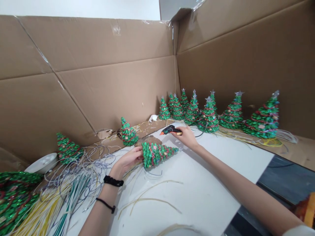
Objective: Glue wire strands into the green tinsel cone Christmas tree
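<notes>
A small green tree (157, 154) with red garland lies on its side above the white board, its tip pointing right. My left hand (130, 159) is closed on the tree's base; part of its fingers is hidden behind the base. Just beyond the tree, my right hand (186, 137) grips a black glue gun (169, 129) with an orange nozzle pointing left. The nozzle is apart from the tree. A brown, stained piece (149, 141) lies behind the tree.
Several decorated trees (209, 116) stand along the back right, many topped with silver stars. Another tree (128, 131) stands behind my left hand. Bundles of yellow, white and green strands (71, 193) and a white bowl (44, 164) are at left. Cardboard walls (118, 82) enclose the back.
</notes>
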Motion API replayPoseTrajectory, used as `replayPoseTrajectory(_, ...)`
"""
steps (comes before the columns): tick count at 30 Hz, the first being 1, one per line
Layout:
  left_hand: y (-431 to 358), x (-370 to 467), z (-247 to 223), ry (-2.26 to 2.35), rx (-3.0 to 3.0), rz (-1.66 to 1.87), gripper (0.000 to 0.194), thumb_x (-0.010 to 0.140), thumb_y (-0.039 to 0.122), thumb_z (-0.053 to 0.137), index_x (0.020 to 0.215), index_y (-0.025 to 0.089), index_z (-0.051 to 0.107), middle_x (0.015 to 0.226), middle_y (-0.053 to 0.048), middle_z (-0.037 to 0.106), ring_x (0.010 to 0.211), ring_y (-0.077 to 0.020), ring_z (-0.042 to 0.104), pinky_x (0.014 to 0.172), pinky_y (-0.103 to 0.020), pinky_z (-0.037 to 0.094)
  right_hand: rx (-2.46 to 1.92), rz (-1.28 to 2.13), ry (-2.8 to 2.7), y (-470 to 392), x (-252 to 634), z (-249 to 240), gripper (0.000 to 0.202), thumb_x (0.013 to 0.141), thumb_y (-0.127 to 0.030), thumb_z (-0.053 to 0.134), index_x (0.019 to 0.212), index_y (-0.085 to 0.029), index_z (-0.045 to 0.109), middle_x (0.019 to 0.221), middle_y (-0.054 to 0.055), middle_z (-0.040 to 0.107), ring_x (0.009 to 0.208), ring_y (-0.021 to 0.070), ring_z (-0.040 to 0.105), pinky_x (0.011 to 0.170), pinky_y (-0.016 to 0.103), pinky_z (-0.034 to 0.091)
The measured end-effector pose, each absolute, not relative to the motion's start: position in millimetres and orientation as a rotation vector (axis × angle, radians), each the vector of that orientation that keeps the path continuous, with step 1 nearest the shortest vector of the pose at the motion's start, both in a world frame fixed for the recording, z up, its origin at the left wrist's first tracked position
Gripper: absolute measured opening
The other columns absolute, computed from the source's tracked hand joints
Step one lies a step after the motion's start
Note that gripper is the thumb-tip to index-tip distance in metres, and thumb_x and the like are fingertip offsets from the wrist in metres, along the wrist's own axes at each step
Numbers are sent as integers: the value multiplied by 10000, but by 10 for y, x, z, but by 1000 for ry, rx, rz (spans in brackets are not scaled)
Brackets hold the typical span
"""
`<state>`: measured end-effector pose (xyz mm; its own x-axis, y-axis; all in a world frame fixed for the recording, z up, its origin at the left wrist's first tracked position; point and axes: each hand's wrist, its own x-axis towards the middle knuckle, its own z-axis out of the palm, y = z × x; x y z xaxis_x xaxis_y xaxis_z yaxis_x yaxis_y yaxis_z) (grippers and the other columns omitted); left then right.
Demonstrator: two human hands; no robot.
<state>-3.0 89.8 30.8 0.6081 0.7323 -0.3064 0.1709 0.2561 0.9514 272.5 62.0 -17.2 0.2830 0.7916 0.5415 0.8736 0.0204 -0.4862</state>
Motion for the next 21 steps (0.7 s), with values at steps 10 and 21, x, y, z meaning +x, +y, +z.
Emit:
replayPoseTrajectory(10,887,-34,308,914,1277,445,374,545,336,790,813,136,622,673,16,582,584,-72,456,555,-214,297,-2051,-222,-1455,626,2693,-368,270,734,-393,600,836,-148,652,792,106,652,853,262,511,682,329,387)
replayPoseTrajectory(21,929,-56,272,890,1314,456,280,587,330,759,713,137,600,541,51,513,504,-57,399,495,-220,237,-1707,-253,-1466,562,2535,-262,244,840,-294,490,1004,-149,597,962,121,602,912,266,479,815,412,401)
